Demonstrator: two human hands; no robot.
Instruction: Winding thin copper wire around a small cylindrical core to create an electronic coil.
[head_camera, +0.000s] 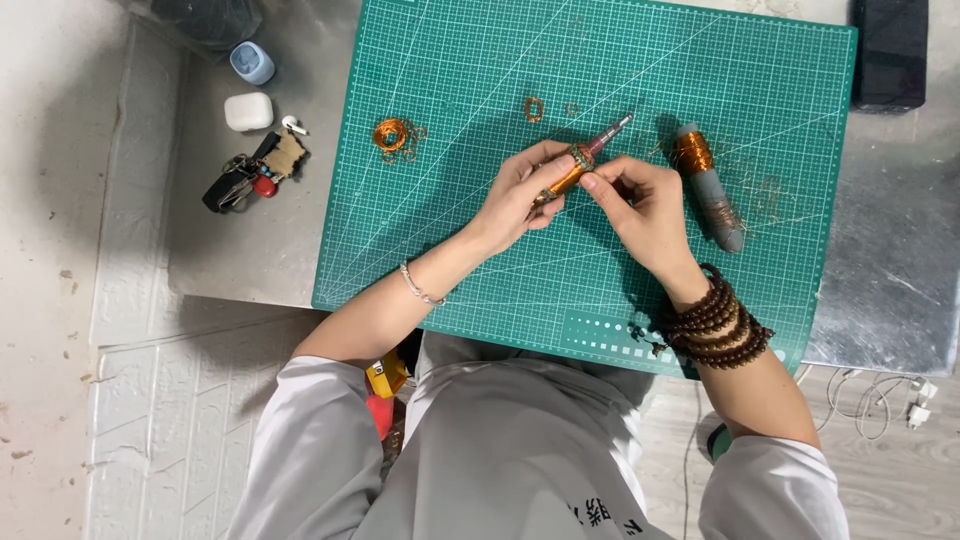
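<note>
Nearest the lens, the person's grey-white shirt (520, 450) and two bare forearms rise toward the work; a dark wooden bead bracelet (718, 322) wraps the right wrist several times, a thin silver bracelet (420, 287) the left.

Centre: a slim rod-shaped tool wound with copper wire (578, 165), its metal tip pointing up and to the right, held just above the green cutting mat (450, 230). The left hand (515, 195) is closed around the lower part of the tool, apparently to steady it. The right hand (645, 205) pinches at the wound section with thumb and forefinger; whether a loose wire end lies between them is too fine to tell.

Just right of the hands, a grey cylinder carrying a band of copper wire (705, 185) lies on the mat, with stray wire (755, 200) trailing beside it, within easy reach. To the left lie a small copper coil with loose rings (395, 135), and above the hands another small copper ring (534, 108).

Off the mat, on the metal tabletop (250, 250): a white earbud case (248, 111), a pale blue container (252, 62) and a bunch of keys (250, 175), set well apart from the working area. A black object (890, 50) sits at the top right corner.
</note>
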